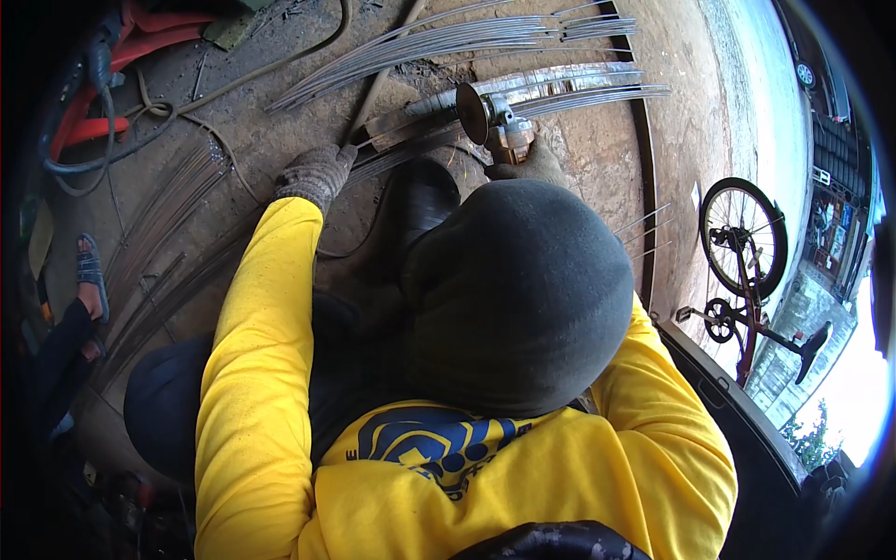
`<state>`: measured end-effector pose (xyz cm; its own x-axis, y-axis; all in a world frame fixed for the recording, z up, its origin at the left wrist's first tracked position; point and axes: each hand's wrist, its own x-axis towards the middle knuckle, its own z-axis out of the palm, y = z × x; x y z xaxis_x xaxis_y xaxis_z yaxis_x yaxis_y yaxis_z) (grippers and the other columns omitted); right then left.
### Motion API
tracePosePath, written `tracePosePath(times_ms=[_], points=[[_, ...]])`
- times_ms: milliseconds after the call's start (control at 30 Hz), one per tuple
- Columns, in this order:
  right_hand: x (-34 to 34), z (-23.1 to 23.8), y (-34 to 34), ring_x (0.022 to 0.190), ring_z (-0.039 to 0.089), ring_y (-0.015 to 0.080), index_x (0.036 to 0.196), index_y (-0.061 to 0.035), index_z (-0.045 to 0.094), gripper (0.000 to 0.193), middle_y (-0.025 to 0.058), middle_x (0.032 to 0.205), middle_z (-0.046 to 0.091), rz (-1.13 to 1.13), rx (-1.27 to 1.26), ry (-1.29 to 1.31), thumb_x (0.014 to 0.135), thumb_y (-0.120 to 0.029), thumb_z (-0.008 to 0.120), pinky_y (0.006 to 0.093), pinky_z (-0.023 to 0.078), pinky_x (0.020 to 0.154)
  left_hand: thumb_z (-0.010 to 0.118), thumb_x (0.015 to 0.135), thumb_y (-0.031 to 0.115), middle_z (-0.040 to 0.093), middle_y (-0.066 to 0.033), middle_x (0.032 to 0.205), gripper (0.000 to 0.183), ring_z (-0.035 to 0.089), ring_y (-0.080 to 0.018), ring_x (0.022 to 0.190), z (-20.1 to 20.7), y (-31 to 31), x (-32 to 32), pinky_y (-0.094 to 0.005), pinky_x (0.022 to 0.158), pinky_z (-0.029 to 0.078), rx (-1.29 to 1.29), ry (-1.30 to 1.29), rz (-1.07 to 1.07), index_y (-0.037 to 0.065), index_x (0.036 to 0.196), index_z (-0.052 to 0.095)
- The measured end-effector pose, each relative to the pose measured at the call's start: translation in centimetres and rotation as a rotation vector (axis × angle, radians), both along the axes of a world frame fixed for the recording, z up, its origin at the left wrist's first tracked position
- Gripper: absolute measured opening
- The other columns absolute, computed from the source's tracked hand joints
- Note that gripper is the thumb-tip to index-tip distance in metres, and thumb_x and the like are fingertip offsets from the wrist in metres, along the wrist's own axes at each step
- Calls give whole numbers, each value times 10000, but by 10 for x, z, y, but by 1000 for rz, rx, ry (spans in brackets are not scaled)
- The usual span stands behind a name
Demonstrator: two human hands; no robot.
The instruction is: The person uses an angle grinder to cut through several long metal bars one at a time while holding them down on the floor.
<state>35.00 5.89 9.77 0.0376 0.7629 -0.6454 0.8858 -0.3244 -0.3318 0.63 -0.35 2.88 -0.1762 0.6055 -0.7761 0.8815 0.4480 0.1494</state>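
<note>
My left hand, in a grey knit glove, is closed around the end of a thin metal rod. Beyond my raised knee, my gloved right hand grips an angle grinder; the knee hides part of that hand. The grinder's round disc stands on edge over thin rods, and I cannot tell whether it touches them. Beneath lies a flat metal bar, with a row of grey rods along it.
A larger bundle of rods lies farther off. Darker rods spread at left near another person's slippered foot. A hose and cables cross the ground by red equipment. A bicycle stands at right, past a metal edge.
</note>
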Motion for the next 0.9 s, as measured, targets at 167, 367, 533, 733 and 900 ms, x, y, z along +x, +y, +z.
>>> tracePosePath(times_ms=[167, 367, 533, 733, 900], points=[[4, -3, -1, 1159, 652, 408, 1356, 21, 480, 983, 276, 1222, 664, 9, 36, 61, 588, -453, 870, 454, 511, 998, 330, 1007, 615, 621, -240, 1317, 691, 561, -435, 1253, 4, 2, 2, -528, 1083, 417, -3, -10, 3, 64, 1285, 641], [4, -16, -1, 1150, 653, 424, 1373, 1, 467, 971, 269, 1202, 677, 18, 105, 37, 608, -437, 873, 455, 518, 981, 331, 1007, 607, 613, -235, 1332, 682, 563, -434, 1250, 2, 2, 2, -527, 1081, 420, -3, 0, 0, 67, 1288, 639], [12, -23, 7, 1178, 640, 423, 1434, -15, 406, 1048, 278, 1240, 660, 101, 63, 122, 628, -488, 881, 456, 517, 985, 329, 1006, 616, 619, -239, 1319, 691, 563, -433, 1250, 0, -4, 0, -528, 1080, 422, 17, 5, 3, 65, 1284, 641], [35, -54, -4, 1199, 629, 424, 1465, -19, 373, 1114, 274, 1287, 638, 27, 31, 97, 622, -533, 890, 461, 511, 999, 311, 1015, 615, 630, -211, 1323, 677, 577, -415, 1252, 7, 9, 11, -537, 1075, 429, -25, 9, -9, 92, 1274, 654], [22, -41, -5, 1203, 628, 421, 1477, -29, 365, 1117, 268, 1292, 639, 44, 81, 49, 622, -518, 890, 462, 510, 998, 318, 1012, 618, 629, -211, 1325, 676, 579, -416, 1250, 0, 3, 5, -540, 1076, 428, 2, 22, -5, 93, 1273, 654]])
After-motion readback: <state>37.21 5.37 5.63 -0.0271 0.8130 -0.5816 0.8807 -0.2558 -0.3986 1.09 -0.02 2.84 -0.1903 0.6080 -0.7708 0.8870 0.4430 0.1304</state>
